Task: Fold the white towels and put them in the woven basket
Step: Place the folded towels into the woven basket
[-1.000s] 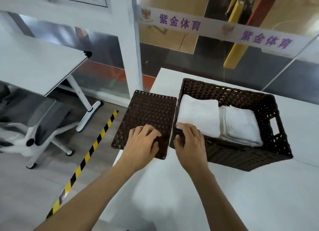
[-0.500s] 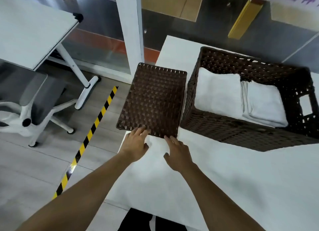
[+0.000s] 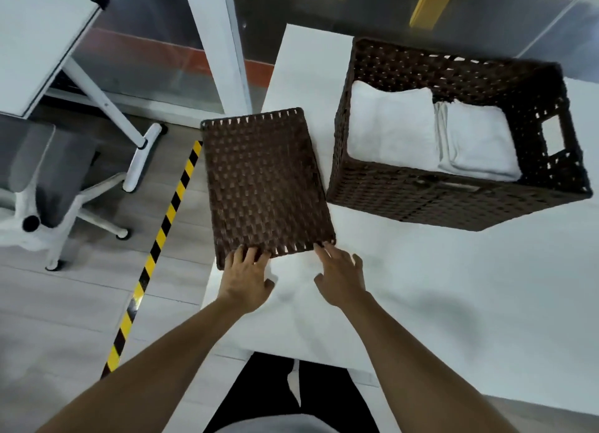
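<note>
A dark brown woven basket [image 3: 453, 202] stands on the white table [image 3: 437, 287] at the right. Two folded white towels lie side by side inside it, one on the left [image 3: 389, 125] and one on the right [image 3: 476, 141]. The basket's flat woven lid [image 3: 262, 180] lies left of it, partly overhanging the table's left edge. My left hand [image 3: 246, 280] rests its fingertips on the lid's near edge, thumb spread out on the table. My right hand [image 3: 340, 277] is spread flat, one fingertip touching the lid's near right corner.
A grey office chair [image 3: 48, 180] and a white desk [image 3: 32, 37] stand on the floor to the left. Yellow-black tape [image 3: 162, 235] runs along the floor beside the table. A white pillar [image 3: 220, 44] and glass wall stand behind.
My right hand left the basket's front rim and both hands drew back to the lid's near edge. The view tipped further down over the table.
</note>
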The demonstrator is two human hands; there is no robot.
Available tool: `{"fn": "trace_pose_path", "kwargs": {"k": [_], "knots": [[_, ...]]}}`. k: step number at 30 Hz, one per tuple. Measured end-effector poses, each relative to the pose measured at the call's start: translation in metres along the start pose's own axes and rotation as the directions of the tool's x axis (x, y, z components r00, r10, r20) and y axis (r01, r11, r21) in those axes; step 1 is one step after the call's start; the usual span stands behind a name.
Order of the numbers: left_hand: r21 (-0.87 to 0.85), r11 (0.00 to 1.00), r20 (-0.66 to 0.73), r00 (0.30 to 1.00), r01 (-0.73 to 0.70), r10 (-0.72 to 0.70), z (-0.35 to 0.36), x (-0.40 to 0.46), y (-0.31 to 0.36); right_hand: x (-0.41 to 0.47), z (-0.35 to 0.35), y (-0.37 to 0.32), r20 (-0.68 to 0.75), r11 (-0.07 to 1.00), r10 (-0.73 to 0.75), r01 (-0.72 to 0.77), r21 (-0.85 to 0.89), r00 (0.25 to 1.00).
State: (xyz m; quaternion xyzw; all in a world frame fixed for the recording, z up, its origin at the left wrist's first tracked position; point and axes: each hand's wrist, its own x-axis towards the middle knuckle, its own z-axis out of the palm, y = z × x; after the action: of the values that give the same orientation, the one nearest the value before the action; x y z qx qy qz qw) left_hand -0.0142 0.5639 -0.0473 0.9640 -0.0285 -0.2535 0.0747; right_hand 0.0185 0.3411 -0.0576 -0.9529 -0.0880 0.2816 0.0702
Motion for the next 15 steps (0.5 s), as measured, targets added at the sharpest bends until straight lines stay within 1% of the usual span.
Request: {"fn": "trace_pose_path", "kwargs": {"k": [3,5,7,10,13,15], "knots": [[-0.039,0.994,0.066,0.992,-0.101,0.103,0.017,-0.029,0.016,-0.023,0.007,0.018,-0.005,0.997,0.068,-0.068,-0.037,0.998],[-0.095,0.982,0.109,0.979,-0.164,0.174,0.024,-0.040,0.026,-0.036,0.009,0.031,-0.005,0.989,0.132,-0.132,-0.063,0.991],[-0.142,0.970,0.093,0.973,-0.197,0.211,0.025,-0.045,0.031,-0.045,0.009,0.047,0.005,0.974,0.219,-0.218,-0.062,0.976],[-0.168,0.977,0.051,0.989,-0.131,0.141,0.016,-0.038,0.027,-0.055,0.007,0.071,0.029,0.933,0.358,-0.357,-0.042,0.933],[-0.115,0.993,-0.024,1.000,0.003,-0.006,0.008,-0.029,0.012,-0.065,0.009,0.093,0.074,0.877,0.479,-0.480,-0.002,0.875],[-0.137,0.986,-0.050,0.993,0.095,-0.103,0.006,-0.024,-0.002,-0.072,0.014,0.106,0.110,0.837,0.538,-0.545,0.043,0.835]]}}
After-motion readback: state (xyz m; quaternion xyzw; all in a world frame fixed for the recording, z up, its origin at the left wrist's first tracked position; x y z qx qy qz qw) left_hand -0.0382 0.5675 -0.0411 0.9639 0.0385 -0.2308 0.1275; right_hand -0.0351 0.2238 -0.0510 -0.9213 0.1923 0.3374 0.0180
